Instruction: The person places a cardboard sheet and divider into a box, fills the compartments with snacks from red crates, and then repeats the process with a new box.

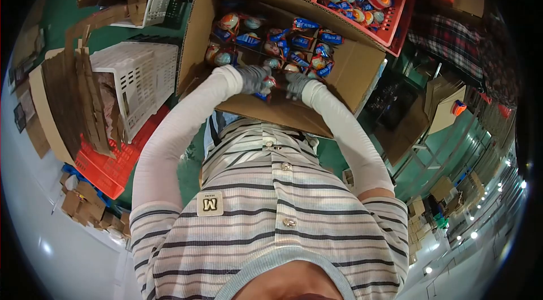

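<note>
An open cardboard box (353, 71) stands in front of me, with several wrapped packets (300, 42) inside in blue, red and clear wrapping with round shapes. My left hand (254, 79), in a grey glove, reaches over the near edge; its fingers close around a small wrapped packet (268, 82). Close by on the right is my right hand (294, 85), also grey-gloved, low inside the box. Its fingers are blurred and partly hidden, so its grip does not show. White sleeves cover both forearms.
Red crates (390, 25) of similar packets stand beyond the box. On the left are a white crate (150, 76), a red crate (107, 167) and stacked flat cardboard (62, 107). A plaid cloth (447, 42) and a metal frame (427, 155) are on the right.
</note>
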Available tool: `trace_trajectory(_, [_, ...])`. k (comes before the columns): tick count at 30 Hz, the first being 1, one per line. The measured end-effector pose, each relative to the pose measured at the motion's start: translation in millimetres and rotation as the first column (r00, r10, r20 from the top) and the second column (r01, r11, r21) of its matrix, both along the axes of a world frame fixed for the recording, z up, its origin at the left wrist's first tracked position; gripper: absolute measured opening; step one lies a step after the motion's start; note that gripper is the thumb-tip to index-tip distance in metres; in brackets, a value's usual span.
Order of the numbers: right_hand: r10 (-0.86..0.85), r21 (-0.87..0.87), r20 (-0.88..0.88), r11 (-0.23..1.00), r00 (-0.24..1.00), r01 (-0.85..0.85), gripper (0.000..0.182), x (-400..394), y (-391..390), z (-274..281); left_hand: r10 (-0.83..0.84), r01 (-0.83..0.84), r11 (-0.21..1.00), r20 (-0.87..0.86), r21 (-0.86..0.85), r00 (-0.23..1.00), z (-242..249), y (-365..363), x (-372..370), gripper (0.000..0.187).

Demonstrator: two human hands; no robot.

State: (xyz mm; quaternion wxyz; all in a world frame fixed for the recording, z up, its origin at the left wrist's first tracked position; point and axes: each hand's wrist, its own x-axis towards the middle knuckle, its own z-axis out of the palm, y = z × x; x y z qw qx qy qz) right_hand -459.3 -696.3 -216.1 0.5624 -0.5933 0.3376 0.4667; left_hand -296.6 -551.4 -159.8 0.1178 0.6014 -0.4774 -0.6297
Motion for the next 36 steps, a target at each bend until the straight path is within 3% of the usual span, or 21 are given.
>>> trace_trajectory(2, [0.068, 0.24, -0.013, 0.969, 0.998, -0.063, 0.027, -13, 17, -22, -0.029, 0.029, 1.0, -0.02, 0.002, 0.999, -38, -6, -20, 0.041])
trace_trajectory(4, [0.004, 0.261, -0.025, 0.965, 1.0, 0.003, 0.025, -10, 18, -22, -0.224, 0.216, 0.965, 0.041, 0.146, 0.974, -55, -19, -33, 0.039])
trace_trajectory(6, [-0.064, 0.278, -0.044, 0.958, 0.997, 0.073, 0.024, -11, 20, -14, -0.072, 0.07, 0.978, 0.006, 0.199, 0.997, -60, -12, -36, 0.03])
trace_trajectory(8, [0.065, 0.068, 0.003, 0.996, 0.998, -0.065, 0.023, 3, 17, 22, 0.071, -0.069, 0.981, -0.007, 0.18, 0.997, -150, 18, -60, 0.027])
trace_trajectory(9, [0.055, 0.071, 0.002, 0.996, 0.998, -0.055, 0.023, -4, 20, 11, 0.207, -0.193, 0.968, -0.076, 0.158, 0.975, -224, 47, -80, 0.027])
trace_trajectory(12, [0.089, 0.074, 0.056, 0.993, 0.994, -0.093, 0.026, -28, 38, -57, -0.035, -0.029, 0.986, 0.38, 0.161, 0.924, -70, -3, -43, 0.028])
trace_trajectory(13, [0.794, -0.257, 0.279, 0.604, 0.541, -0.754, 0.026, -23, 51, -71, -0.038, -0.031, 0.989, 0.445, 0.147, 0.895, -97, 6, -51, 0.029])
trace_trajectory(14, [0.94, -0.611, 0.152, -0.153, -0.305, -0.777, 0.027, -13, 54, -62, -0.045, -0.022, 0.989, 0.443, 0.146, 0.895, -101, 8, -50, 0.029])
trace_trajectory(15, [0.902, -0.292, 0.185, 0.429, 0.389, -0.855, 0.041, -12, 38, -53, -0.091, 0.063, 0.995, 0.468, 0.075, 0.879, -106, 11, -51, 0.028])
trace_trajectory(18, [0.888, -0.328, 0.118, 0.458, 0.445, -0.826, 0.047, 0, 44, -39, -0.11, 0.158, 0.986, 0.514, -0.051, 0.851, -95, 10, -47, 0.027])
trace_trajectory(19, [0.658, -0.427, 0.138, 0.714, 0.74, -0.555, 0.053, -10, 42, -24, -0.112, 0.124, 0.992, 0.514, 0.01, 0.851, -94, 8, -50, 0.026])
trace_trajectory(22, [0.694, -0.303, 0.154, 0.711, 0.703, -0.635, 0.058, 7, 30, 5, -0.132, 0.107, 0.991, 0.516, 0.077, 0.846, -90, 5, -51, 0.027])
trace_trajectory(23, [0.343, -0.08, 0.17, 0.939, 0.924, -0.334, 0.06, -27, 31, -44, -0.156, 0.136, 0.988, 0.519, 0.078, 0.841, -88, 7, -51, 0.027])
trace_trajectory(24, [0.342, -0.079, 0.17, 0.94, 0.924, -0.333, 0.06, -34, 37, -64, -0.158, 0.136, 0.987, 0.518, 0.08, 0.84, -96, 10, -51, 0.027])
trace_trajectory(26, [0.652, -0.248, 0.145, 0.752, 0.744, -0.611, 0.06, -32, 40, -71, -0.168, 0.303, 0.936, 0.533, -0.177, 0.829, -118, 9, -51, 0.023])
trace_trajectory(28, [0.635, -0.204, 0.111, 0.768, 0.765, -0.608, 0.059, -40, 38, -72, -0.234, 0.362, 0.92, 0.523, -0.154, 0.819, -133, 5, -54, 0.023])
trace_trajectory(30, [0.575, -0.284, 0.358, 0.817, 0.735, -0.501, 0.059, -61, 42, -105, -0.021, 0.194, 0.848, 0.334, -0.493, 0.942, -153, 10, -55, 0.025])
trace_trajectory(31, [0.577, -0.284, 0.368, 0.817, 0.73, -0.503, 0.059, -60, 42, -104, -0.115, 0.182, 0.973, 0.392, -0.139, 0.913, -132, -3, -56, 0.031])
trace_trajectory(32, [0.592, -0.348, 0.348, 0.802, 0.727, -0.486, 0.054, -58, 42, -94, -0.216, 0.339, 0.929, 0.526, -0.15, 0.823, -129, -3, -60, 0.029])
trace_trajectory(34, [0.609, -0.408, 0.338, 0.782, 0.718, -0.471, 0.049, -45, 42, -74, -0.418, 0.408, 0.904, 0.45, 0.123, 0.789, -80, -27, -52, 0.027])
trace_trajectory(36, [0.778, -0.424, 0.246, 0.623, 0.578, -0.658, 0.03, -16, 36, -44, -0.474, 0.468, 0.872, 0.481, 0.142, 0.737, -63, -28, -50, 0.024])
